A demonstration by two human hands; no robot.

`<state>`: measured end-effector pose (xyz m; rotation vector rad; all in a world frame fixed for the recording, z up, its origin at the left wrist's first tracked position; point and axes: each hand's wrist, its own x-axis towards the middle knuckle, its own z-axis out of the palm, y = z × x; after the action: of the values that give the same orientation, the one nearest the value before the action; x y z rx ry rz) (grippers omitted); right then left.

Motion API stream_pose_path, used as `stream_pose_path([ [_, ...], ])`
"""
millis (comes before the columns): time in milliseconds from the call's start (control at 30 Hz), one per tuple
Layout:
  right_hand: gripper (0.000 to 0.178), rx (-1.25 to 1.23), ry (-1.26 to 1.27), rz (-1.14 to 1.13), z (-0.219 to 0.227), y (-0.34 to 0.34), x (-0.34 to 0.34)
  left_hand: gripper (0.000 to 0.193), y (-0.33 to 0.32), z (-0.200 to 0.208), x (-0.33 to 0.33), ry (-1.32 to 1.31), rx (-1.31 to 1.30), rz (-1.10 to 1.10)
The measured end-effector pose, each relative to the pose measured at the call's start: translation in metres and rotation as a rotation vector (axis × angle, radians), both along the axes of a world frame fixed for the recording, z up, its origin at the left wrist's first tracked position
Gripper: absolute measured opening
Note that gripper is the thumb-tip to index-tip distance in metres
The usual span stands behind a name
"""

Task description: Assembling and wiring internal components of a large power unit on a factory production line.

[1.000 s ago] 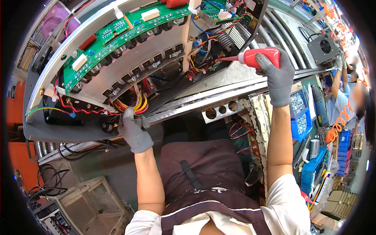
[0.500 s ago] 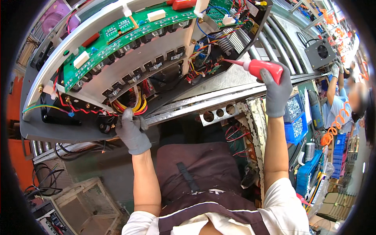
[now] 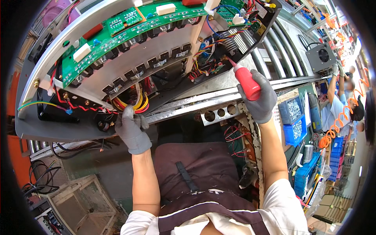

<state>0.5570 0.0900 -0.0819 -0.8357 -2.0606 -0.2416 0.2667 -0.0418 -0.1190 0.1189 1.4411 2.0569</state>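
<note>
My right hand [image 3: 259,96], in a grey glove, is wrapped round a red squeeze bottle [image 3: 247,81]. The bottle tilts, its thin pointed nozzle reaching up and left to small wires and parts [image 3: 211,64] at the right end of an open equipment chassis [image 3: 78,127]. My gloved left hand [image 3: 133,127] is closed at the lower end of a bundle of yellow, red and black wires [image 3: 141,103], at the chassis's near side. Its fingertips are partly hidden among the wires. A long green circuit board [image 3: 141,29] stands over a metal plate with several black components.
Metal rollers [image 3: 276,47] lie behind the chassis, with a grey box with a fan [image 3: 322,55] farther right. Blue bins of small hardware [image 3: 294,129] stand right of my forearm. Co-workers [image 3: 337,98] are at the far right. A wooden frame [image 3: 84,203] sits lower left.
My right hand has moved down and left, and the bottle now stands steeper with its nozzle close to the chassis's wiring. The left hand stays at the wire bundle.
</note>
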Motion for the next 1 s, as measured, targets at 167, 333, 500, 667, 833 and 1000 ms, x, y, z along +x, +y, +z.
stream_pose_path([
  [167,0.051,0.060,-0.052,0.032,0.003,0.003,-0.007,0.023,-0.003,-0.004,-0.001,0.058,-0.022,-0.033],
  [333,0.051,-0.059,0.003,-0.066,0.001,-0.006,-0.004,0.024,-0.001,-0.003,0.001,0.045,-0.046,-0.024],
  [500,0.044,-0.294,0.582,-0.285,-0.010,-0.001,0.008,0.028,-0.006,-0.003,0.025,-0.053,0.059,0.022],
  [667,0.039,-0.713,1.092,-0.010,0.003,0.007,0.014,0.020,-0.006,-0.016,0.069,1.054,-0.095,-0.238],
  [833,0.037,-0.766,1.204,-0.054,-0.006,0.012,0.012,0.032,0.062,0.010,0.086,1.604,-0.303,-0.440],
  [1000,0.037,-0.628,1.220,-0.206,-0.020,0.000,0.002,0.031,0.104,-0.011,0.095,1.757,-0.366,-0.363],
])
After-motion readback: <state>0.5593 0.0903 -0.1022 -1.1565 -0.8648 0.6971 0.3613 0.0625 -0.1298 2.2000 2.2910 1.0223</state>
